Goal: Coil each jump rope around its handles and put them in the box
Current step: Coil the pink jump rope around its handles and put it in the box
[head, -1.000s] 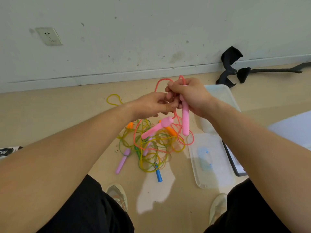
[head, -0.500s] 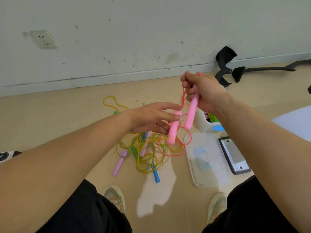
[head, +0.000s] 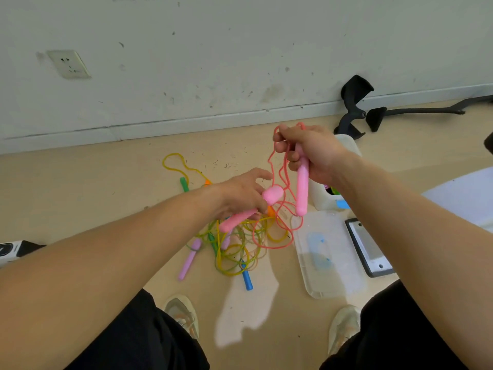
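Note:
My right hand (head: 310,152) is raised and grips one pink handle (head: 302,188), which hangs down from it, together with loops of the pink rope (head: 280,166). Lower and to the left, my left hand (head: 241,193) holds the other pink handle (head: 236,220), which lies slanted under its fingers. The rest of the pink rope droops to the floor (head: 269,245). The translucent box (head: 349,145) stands behind my right hand, mostly hidden by it and the forearm. Under my hands, a tangle of yellow and green ropes (head: 232,256) lies on the floor.
Purple (head: 190,259), blue (head: 247,277) and green (head: 184,184) handles stick out of the pile. The box lid (head: 329,263) lies flat at the right, beside a black-framed plate (head: 369,248). Black supports (head: 352,102) lean at the wall. My shoes (head: 184,313) are near the bottom.
My hands moved apart. The right hand rose to the right with one handle and rope loops. The left hand dropped and now holds the other handle slanted.

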`<state>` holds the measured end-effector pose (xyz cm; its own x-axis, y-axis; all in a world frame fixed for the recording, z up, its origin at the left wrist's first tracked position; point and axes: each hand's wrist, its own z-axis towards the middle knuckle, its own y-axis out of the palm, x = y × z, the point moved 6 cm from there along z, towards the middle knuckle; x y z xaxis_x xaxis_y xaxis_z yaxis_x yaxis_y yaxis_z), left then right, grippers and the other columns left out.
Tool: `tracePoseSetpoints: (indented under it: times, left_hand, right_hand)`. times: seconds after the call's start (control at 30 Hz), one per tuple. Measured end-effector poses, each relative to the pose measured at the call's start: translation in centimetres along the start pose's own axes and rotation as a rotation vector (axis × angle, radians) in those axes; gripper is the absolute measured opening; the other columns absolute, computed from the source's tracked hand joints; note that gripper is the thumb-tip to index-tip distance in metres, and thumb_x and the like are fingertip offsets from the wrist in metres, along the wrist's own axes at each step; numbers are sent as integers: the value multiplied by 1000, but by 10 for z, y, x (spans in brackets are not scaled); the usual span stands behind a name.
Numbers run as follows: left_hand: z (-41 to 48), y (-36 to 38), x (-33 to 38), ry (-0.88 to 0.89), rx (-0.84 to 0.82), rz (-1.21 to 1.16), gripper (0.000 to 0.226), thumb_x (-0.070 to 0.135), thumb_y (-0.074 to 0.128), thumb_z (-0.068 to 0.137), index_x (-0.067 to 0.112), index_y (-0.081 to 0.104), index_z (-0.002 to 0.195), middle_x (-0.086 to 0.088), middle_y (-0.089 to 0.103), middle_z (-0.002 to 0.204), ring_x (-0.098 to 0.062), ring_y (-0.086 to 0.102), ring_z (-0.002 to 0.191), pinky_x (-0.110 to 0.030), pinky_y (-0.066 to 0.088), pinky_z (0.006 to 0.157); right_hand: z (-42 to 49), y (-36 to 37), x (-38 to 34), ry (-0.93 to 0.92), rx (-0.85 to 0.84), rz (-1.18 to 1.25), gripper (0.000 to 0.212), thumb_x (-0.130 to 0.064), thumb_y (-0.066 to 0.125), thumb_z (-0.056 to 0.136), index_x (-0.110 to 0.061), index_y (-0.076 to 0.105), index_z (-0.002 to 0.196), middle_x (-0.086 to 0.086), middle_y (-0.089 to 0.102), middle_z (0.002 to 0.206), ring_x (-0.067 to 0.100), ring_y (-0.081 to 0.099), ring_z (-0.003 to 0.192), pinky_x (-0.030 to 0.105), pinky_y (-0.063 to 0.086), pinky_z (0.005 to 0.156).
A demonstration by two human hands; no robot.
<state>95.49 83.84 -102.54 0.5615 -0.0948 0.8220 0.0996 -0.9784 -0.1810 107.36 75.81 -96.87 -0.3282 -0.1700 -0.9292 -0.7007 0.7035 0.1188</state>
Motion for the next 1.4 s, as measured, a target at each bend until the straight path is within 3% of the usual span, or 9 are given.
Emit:
tracePoseSetpoints:
  times: [0.2, 0.37, 0.67, 0.83, 1.0, 1.13, 1.2, 1.3, 1.4]
  left_hand:
    - [1, -4, 3, 27, 54, 61, 36, 19, 74, 88, 14, 61, 121, -8, 63, 83, -18, 59, 61, -26, 49, 53]
    - [-1, -18, 21, 97, 161, -192, 20, -3, 59, 90, 10, 55, 104, -11, 60, 90, -19, 59, 57, -24, 41, 49]
    - [2, -23, 16, 36, 216, -373, 20, 26, 46, 103, 13, 60, 97, -9, 64, 87, -25, 61, 74, -40, 52, 81]
    - [-2, -20, 19, 49, 164, -390, 33, 37, 47, 103, 14, 64, 86, -7, 66, 79, -23, 65, 73, -39, 56, 80]
    - [-2, -25, 21, 166, 82, -204, 15, 17, 72, 90, 11, 61, 97, -7, 70, 82, -23, 70, 76, -36, 60, 71]
    - [-4, -27, 22, 155, 37, 2, 21, 7, 76, 84, 10, 64, 101, -10, 70, 90, -24, 71, 79, -40, 61, 80]
    - [-6, -26, 23, 147, -5, 126, 23, 8, 79, 82, 13, 67, 100, -10, 70, 91, -22, 70, 79, -37, 60, 78]
    - [-10, -22, 27, 156, -100, 269, 24, 9, 82, 79, 17, 70, 98, -3, 70, 91, -20, 70, 83, -34, 58, 78]
    - [-14, -24, 30, 166, -119, 311, 23, 9, 81, 79, 17, 70, 98, -6, 72, 96, -17, 70, 86, -30, 58, 77]
  right_hand:
    - [2, -8, 3, 2, 119, -114, 30, -33, 58, 100, -3, 62, 97, 11, 64, 79, 10, 45, 45, 23, 42, 44]
    - [-2, -20, 24, 236, 272, -225, 35, -37, 39, 102, -5, 51, 95, 9, 48, 72, 18, 46, 53, 28, 40, 53]
    - [-13, 30, 40, 158, 28, -2, 8, 4, 53, 94, 3, 61, 92, 17, 64, 83, 27, 67, 73, 47, 58, 79]
    - [-10, 19, 45, 109, 92, -227, 4, -12, 70, 90, -9, 68, 90, 5, 67, 79, 17, 61, 71, 26, 45, 63]
    - [-6, 14, 43, 14, 96, -191, 15, 2, 70, 85, 11, 69, 96, 18, 63, 83, 25, 61, 77, 27, 58, 69]
    - [-6, 3, 36, -29, 161, -469, 33, -29, 84, 79, -4, 64, 82, 11, 66, 72, 24, 69, 65, 33, 60, 66]
    - [-7, 0, 20, -211, 249, -755, 30, -41, 76, 85, -14, 61, 86, 2, 66, 86, 15, 64, 74, 21, 49, 64]
    - [-12, 15, 10, -324, 15, -674, 23, -26, 55, 99, -16, 69, 114, -4, 65, 113, 8, 58, 100, 4, 40, 78]
    - [-14, 20, 23, -194, -151, -654, 40, -33, 44, 104, -6, 72, 98, 5, 67, 83, 17, 60, 77, 26, 45, 80]
